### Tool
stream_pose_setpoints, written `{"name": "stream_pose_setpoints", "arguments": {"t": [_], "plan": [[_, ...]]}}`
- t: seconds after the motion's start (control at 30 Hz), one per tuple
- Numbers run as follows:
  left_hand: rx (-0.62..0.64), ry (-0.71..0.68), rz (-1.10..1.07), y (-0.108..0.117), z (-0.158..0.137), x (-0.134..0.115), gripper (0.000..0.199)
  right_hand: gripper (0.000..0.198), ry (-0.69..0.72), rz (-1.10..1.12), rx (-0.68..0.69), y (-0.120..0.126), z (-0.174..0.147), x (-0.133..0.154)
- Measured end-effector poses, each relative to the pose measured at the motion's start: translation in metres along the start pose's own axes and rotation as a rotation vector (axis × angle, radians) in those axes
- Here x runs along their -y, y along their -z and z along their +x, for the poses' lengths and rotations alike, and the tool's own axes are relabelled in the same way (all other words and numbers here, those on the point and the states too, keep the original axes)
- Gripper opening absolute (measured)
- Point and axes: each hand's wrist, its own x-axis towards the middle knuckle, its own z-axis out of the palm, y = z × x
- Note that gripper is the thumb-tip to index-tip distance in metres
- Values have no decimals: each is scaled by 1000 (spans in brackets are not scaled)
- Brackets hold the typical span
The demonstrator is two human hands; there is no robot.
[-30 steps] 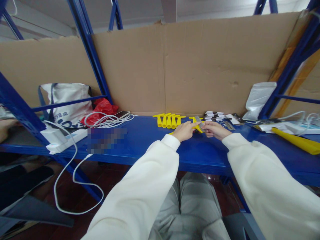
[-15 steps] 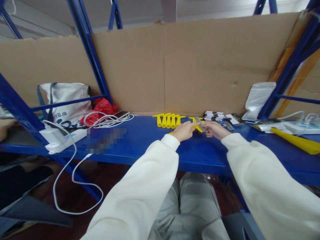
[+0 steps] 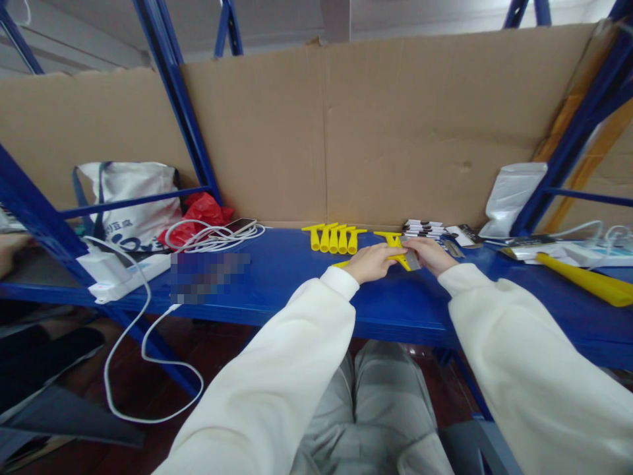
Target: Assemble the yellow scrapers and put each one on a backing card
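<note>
My left hand (image 3: 370, 262) is closed around the handle of a yellow plastic scraper (image 3: 403, 263), whose wide head points to the right. A flat grey metal blade (image 3: 412, 260) lies against that head. My right hand (image 3: 429, 256) pinches the blade at its far end, fingertips touching the scraper head. Just behind my left hand lies another yellow scraper (image 3: 388, 234). Several more yellow scraper handles (image 3: 332, 240) stand in a row to the left, hollow ends toward me. Loose grey blades (image 3: 452, 249) lie beyond my right hand.
Small black-and-white packs (image 3: 423, 228) are stacked at the back. At right are a white pouch (image 3: 512, 198) and a long yellow object (image 3: 586, 280). White cables (image 3: 217, 236), a power strip (image 3: 116, 280) and a cloth bag (image 3: 133, 204) occupy the left. Cardboard (image 3: 395, 132) walls the back.
The blade has shifted right and toward me, and now lies along the scraper head. My left hand has turned the scraper slightly, and my right fingers have moved up over the blade's far end.
</note>
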Motion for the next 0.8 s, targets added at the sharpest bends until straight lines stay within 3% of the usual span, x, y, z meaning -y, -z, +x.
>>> {"name": "stream_pose_setpoints", "arguments": {"t": [0.1,0.23,0.5,0.7,0.8], "plan": [[-3,-8,-12,-2,1,1,42,34,6,-15,-106,-1,-3,3],[-1,-16,-27,-2,2,2,43,31,-2,-38,-142,-3,-6,6],[-1,-11,-29,-3,3,2,44,32,-1,-81,-132,-2,-1,1],[-24,59,-50,-6,6,9,45,34,0,34,-85,1,2,-1],[-54,126,-42,-8,7,15,47,24,60,-80,-206,9,4,-2]]}}
